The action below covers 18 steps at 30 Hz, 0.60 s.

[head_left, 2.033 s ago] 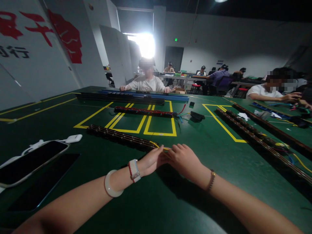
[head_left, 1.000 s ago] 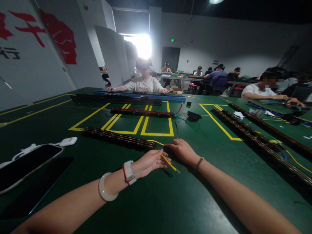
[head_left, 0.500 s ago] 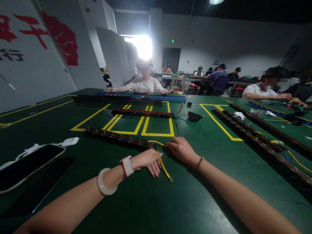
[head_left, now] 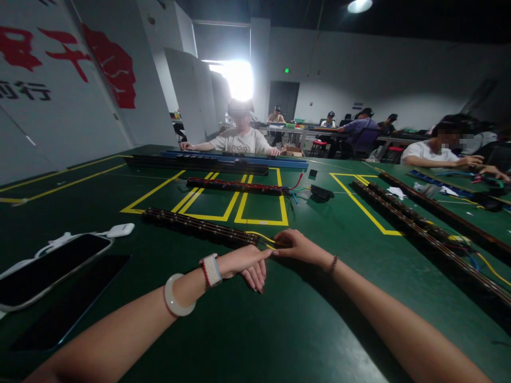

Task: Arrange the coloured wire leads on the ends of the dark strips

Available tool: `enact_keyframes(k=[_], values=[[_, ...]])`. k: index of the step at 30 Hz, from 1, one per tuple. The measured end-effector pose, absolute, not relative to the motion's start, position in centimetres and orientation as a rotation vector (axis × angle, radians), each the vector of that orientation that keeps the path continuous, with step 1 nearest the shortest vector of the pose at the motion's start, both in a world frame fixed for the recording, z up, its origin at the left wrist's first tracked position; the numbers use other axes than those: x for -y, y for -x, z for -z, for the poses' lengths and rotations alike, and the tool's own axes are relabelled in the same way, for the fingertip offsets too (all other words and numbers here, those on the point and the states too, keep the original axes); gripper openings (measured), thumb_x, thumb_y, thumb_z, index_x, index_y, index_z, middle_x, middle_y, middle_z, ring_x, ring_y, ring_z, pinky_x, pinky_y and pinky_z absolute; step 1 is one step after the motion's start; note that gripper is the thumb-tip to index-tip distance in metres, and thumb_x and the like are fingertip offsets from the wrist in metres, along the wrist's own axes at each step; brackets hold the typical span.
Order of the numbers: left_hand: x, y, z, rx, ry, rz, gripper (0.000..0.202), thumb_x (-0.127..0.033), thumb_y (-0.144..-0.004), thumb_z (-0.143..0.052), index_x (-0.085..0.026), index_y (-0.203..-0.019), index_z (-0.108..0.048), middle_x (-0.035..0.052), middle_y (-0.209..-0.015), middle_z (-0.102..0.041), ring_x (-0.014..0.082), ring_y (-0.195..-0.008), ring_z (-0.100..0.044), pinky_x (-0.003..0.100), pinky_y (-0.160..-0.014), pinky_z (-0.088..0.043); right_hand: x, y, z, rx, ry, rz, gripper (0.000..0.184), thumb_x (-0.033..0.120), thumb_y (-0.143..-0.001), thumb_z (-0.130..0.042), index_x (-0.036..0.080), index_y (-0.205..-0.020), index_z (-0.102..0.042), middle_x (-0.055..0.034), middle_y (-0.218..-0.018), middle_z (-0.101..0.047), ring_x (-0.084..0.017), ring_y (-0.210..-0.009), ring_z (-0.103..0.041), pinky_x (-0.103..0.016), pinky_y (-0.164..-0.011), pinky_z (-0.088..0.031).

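Note:
A dark, slatted strip (head_left: 195, 226) lies slanted on the green table, and yellow wires (head_left: 260, 235) come out of its right end. My right hand (head_left: 297, 249) is curled beside that end, thumb and fingers closed around the yellow wires. The wire tips are hidden in it. My left hand (head_left: 247, 266) rests just in front of the strip's end. Its thumb points right and meets my right hand's fingertips, while the other fingers stretch down toward the tabletop. I see nothing held in the left hand.
A phone (head_left: 56, 271) and a dark flat panel (head_left: 75, 303) lie at left. Beyond are a strip with red wires (head_left: 235, 185) and a black connector (head_left: 321, 193). Long strips (head_left: 423, 234) run along the right. One co-worker (head_left: 239, 139) sits opposite, another (head_left: 431, 151) at right.
My right hand has turned and curled in toward the left hand. The yellow wire with the ring end, which lay pointing toward me, has been drawn up to the right hand.

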<state>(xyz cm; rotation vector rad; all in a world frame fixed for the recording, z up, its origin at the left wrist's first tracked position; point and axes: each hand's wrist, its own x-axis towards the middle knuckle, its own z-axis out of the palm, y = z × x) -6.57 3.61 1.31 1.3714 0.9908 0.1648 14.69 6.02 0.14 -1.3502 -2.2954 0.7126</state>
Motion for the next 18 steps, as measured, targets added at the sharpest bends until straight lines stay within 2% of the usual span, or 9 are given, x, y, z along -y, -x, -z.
enact_keyframes(k=[5,9,12,14,18], values=[[-3.5,6.5,-1.1,-0.966,-1.354,-0.187,0.067,-0.071,-0.075,-0.042,-0.007,-0.071,-0.062,0.018,-0.066,-0.069,0.0241,-0.058,-0.067,0.032,-0.052,-0.051,-6.4,-14.6,-0.1,2.297,1.35,-0.917,0.039,0.047,-0.074,-0.066,0.014,-0.094,-0.067,-0.0041,-0.081,-0.065,-0.015,-0.071,-0.057,-0.024,-0.062,-0.041],[-2.9,6.0,-1.1,-0.9,-1.202,-0.27,0.053,-0.06,-0.082,-0.045,-0.01,-0.092,-0.056,0.0149,-0.071,-0.069,0.0247,-0.065,-0.069,0.036,-0.062,-0.052,-5.7,-14.0,-0.7,2.255,1.333,-0.915,0.023,0.035,-0.08,-0.061,0.013,-0.087,-0.064,-0.0025,-0.076,-0.064,-0.012,-0.066,-0.056,-0.022,-0.058,-0.04],[-2.5,5.6,-1.0,-0.791,-1.007,-0.378,0.042,-0.05,-0.085,-0.049,-0.013,-0.103,-0.049,0.0135,-0.08,-0.069,0.0255,-0.079,-0.069,0.041,-0.074,-0.051,-4.5,-13.4,-1.4,2.282,1.364,-0.632,0.011,0.023,-0.084,-0.055,0.015,-0.086,-0.062,-0.002,-0.077,-0.065,-0.012,-0.067,-0.057,-0.021,-0.058,-0.038],[-2.4,5.3,-0.7,-0.705,-0.906,-0.466,0.038,-0.046,-0.086,-0.05,-0.013,-0.106,-0.049,0.0134,-0.087,-0.069,0.0244,-0.085,-0.068,0.042,-0.081,-0.05,-3.6,-13.0,-1.9,2.356,1.399,-0.337,0.01,0.019,-0.087,-0.051,0.016,-0.085,-0.06,-0.003,-0.08,-0.065,-0.013,-0.07,-0.057,-0.022,-0.059,-0.037],[-2.6,4.9,-0.1,-0.596,-0.728,-0.652,0.029,-0.038,-0.089,-0.048,-0.012,-0.097,-0.055,0.0113,-0.088,-0.068,0.0193,-0.085,-0.066,0.039,-0.089,-0.047,-1.9,-12.2,-2.5,2.622,1.357,0.2,0.011,0.014,-0.088,-0.048,0.016,-0.089,-0.058,-0.0057,-0.083,-0.062,-0.015,-0.07,-0.057,-0.026,-0.06,-0.035]])
